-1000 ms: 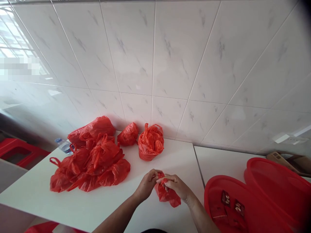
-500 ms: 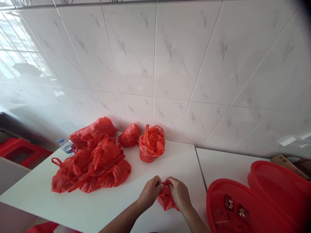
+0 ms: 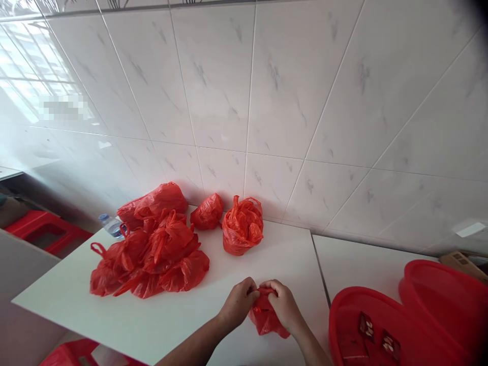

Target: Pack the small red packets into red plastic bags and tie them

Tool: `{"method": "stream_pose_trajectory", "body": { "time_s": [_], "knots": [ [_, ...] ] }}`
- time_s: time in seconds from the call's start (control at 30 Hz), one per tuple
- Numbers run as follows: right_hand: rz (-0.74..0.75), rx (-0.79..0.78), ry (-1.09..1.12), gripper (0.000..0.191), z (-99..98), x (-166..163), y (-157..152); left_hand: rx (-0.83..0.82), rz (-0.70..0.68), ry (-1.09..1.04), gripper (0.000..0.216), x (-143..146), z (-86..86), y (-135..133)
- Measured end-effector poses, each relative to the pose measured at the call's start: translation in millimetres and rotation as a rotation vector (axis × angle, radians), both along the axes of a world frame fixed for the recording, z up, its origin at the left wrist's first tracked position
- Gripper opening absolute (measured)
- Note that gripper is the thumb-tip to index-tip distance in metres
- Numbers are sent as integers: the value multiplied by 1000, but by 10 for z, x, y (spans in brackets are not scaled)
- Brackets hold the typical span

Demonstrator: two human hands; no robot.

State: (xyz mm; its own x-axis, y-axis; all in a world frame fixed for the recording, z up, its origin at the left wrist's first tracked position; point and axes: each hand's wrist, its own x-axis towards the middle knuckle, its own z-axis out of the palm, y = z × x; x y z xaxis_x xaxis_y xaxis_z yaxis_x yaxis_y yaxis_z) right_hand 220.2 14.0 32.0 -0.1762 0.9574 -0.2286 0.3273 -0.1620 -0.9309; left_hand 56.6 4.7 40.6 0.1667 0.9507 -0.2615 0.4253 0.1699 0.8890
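Red plastic bag [image 3: 267, 319] sits low on the near edge of the white table [image 3: 160, 325], gripped at its top by both hands. Left hand [image 3: 239, 304] and right hand [image 3: 285, 306] are drawn close together, fingertips nearly meeting over the gathered mouth of the bag, each pinching a bit of film. Body of the bag hangs or rests just below the knuckles, bulging slightly, so something is likely inside; contents not visible. Pinching at the mouth rather than the body fits work on the bag's handles or neck, though whether a knot exists there I cannot tell.

Farther back on the same table, a heap of red bags [image 3: 150, 254] lies bunched together to the left, well apart from the hands. Two more stand separately near the wall: a small closed bag [image 3: 208, 211] and an upright bag with loose handles [image 3: 243, 226], just beside each other. A clear water bottle [image 3: 110, 224] lies behind the heap at the table's far left edge.

To the right, a red basin [image 3: 343, 325] holds small dark packets [image 3: 366, 325]; a second red basin [image 3: 446, 300] overlaps behind it. Red stool [image 3: 41, 229] stands off to the left, below table level.
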Motion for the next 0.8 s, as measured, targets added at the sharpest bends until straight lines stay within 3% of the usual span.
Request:
{"method": "stream_pose_trajectory", "body": {
  "time_s": [0.1,0.2,0.3,0.47,0.6,0.67,0.8],
  "knots": [
    [-11,7,-44,27,60,16,10,3,7,-4,8,-30,-10,-15],
    [-75,124,-276,22,17,24,15,6,-19,-20,8,-18,-20,-35],
    [-73,87,-363,24,-57,14,15,-1,-44,4,5,3,-55,-43],
    [-10,-108,99,34,-34,9,-11,-6,-43,48,5,-8,-139,-44],
    [110,-184,334,29,-5,64,-6,27,-32,70,4,-52,-172,-50],
    [47,-147,267,25,-72,135,28,77,-53,113,5,-126,-181,-47],
    [-255,93,-206,24,-349,389,92,168,-154,353,10,-427,-232,-49]
  ]
}}
